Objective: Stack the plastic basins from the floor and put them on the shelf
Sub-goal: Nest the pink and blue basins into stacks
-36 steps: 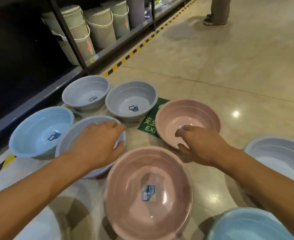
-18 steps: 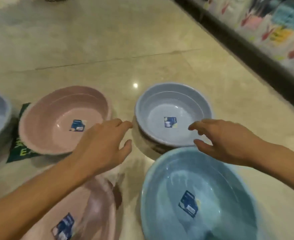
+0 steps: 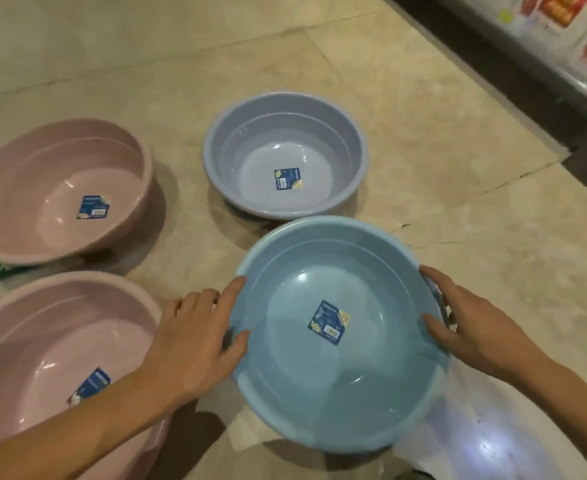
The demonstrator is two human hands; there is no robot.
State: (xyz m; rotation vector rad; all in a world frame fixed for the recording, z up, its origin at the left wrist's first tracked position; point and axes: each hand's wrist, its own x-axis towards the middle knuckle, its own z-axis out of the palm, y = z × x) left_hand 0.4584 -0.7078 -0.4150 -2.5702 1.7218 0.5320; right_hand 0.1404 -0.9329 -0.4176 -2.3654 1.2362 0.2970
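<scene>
Both my hands, left hand (image 3: 195, 344) and right hand (image 3: 472, 327), clamp the blue basin (image 3: 337, 375) rim; thumb-only hold could let it tip away.

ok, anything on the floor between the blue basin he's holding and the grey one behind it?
No. In the head view only a narrow strip of bare floor tile separates the blue basin from the grey basin.

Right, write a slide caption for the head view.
Both hands, left and right, grip the light blue basin by its rim, among grey and pink basins.
</scene>
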